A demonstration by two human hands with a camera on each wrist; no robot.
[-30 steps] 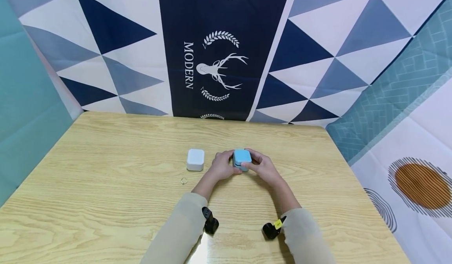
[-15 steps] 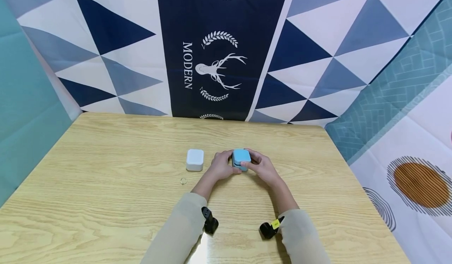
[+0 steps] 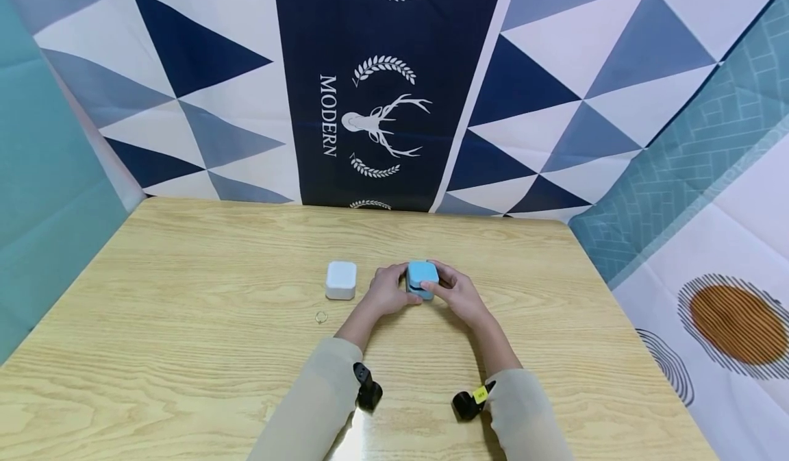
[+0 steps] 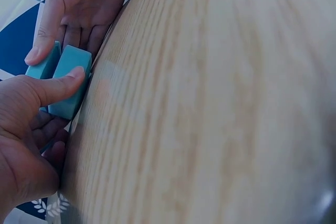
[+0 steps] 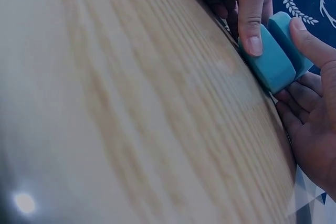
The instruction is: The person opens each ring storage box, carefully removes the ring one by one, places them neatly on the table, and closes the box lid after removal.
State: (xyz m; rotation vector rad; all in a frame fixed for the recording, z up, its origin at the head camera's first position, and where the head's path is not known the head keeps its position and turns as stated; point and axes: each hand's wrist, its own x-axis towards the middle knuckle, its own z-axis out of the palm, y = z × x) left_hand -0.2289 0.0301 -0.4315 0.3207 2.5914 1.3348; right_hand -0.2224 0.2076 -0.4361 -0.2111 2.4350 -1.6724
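Observation:
A small light blue box (image 3: pixel 422 273), shaped like a ring box with rounded corners, stands on the wooden table between both hands. Its lid (image 4: pixel 47 62) and base (image 4: pixel 70 72) are parted by a narrow gap along the front. From the left, my left hand (image 3: pixel 388 290) grips the base, its thumb pressed on the front face. My right hand (image 3: pixel 461 295) holds the lid from the right, thumb at its front edge. Both hands' other fingers go round behind the box and are partly hidden. What lies inside the box is not visible.
Left of the hands stands a similar white box (image 3: pixel 341 280). A thin ring (image 3: pixel 321 317) lies on the table (image 3: pixel 185 296) just in front of it. Patterned cloth (image 3: pixel 382 105) hangs behind the table's far edge.

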